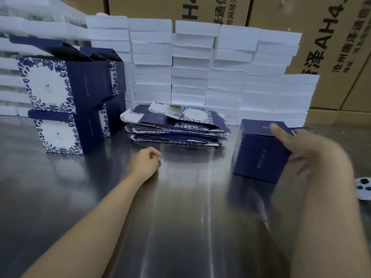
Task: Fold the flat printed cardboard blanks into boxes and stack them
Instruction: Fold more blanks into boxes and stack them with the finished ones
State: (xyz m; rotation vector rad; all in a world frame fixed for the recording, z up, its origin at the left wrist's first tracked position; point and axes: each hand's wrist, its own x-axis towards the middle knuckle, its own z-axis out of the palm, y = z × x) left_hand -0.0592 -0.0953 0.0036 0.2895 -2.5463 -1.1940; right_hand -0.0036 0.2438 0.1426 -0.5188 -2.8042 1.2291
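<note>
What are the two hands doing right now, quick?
Left hand: curled into a fist, holding nothing.
Right hand: gripping the folded dark blue box.

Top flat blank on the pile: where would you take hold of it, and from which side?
Probably the near-left corner of the top blank, approached from the front by the left hand. That printed flap lifts clear of the pile there, so fingers could slip under it; the white boxes block the far side.
</note>
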